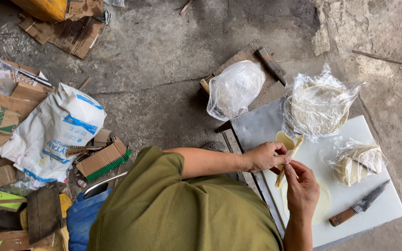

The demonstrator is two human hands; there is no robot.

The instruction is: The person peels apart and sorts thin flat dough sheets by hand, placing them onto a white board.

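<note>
My left hand [265,156] and my right hand [301,189] meet over a white board [382,204]. Together they pinch a pale, thin dough sheet folded into a narrow strip [296,145], which slants from upper right to lower left. A round pale sheet [324,204] lies flat on the board under my right hand. Another pale piece [283,138] lies just beyond my left hand. A clear bag with a stack of round sheets [317,104] sits at the board's far edge. A smaller clear bag with folded sheets [357,162] lies to the right.
A wooden-handled knife [360,206] lies at the board's right edge. A knotted clear bag [235,88] rests on a wooden board [261,56]. The floor is rough concrete [164,60]. At the left lie a white sack [54,130], torn cardboard [70,32] and a green-bristled brush [104,162].
</note>
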